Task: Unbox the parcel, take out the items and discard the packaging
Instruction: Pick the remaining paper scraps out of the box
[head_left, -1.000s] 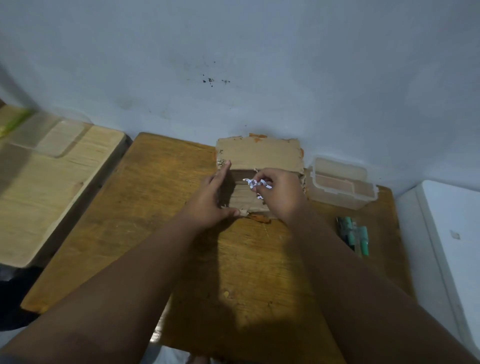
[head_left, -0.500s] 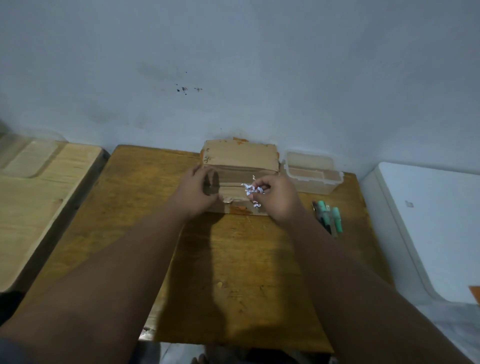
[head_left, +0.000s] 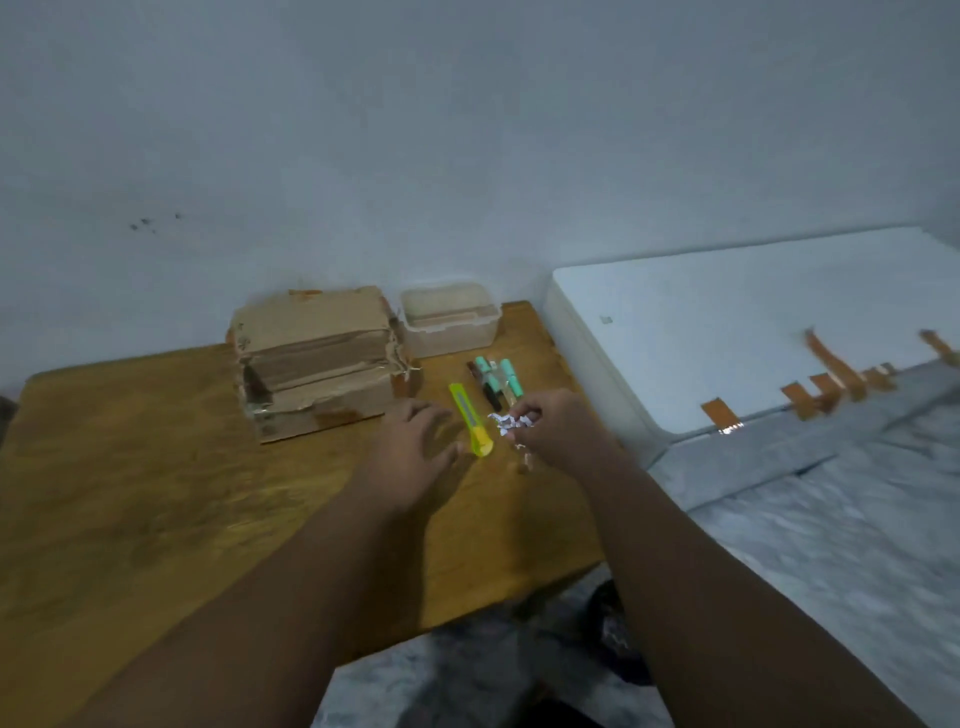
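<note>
A worn brown cardboard parcel stands on the wooden table against the wall, its front torn. My left hand hovers open just right of the parcel, fingers spread beside a yellow-green utility knife lying on the table. My right hand pinches a crumpled scrap of white paper above the table, right of the knife. Neither hand touches the parcel.
A clear plastic lidded container sits behind the knife by the wall. Several teal-capped markers lie near it. A white slab with strips of brown tape lies to the right of the table on a grey floor.
Both hands have left the parcel and moved right. The right hand still holds the white scrap. The view has swung right, bringing the knife and white slab into sight.
</note>
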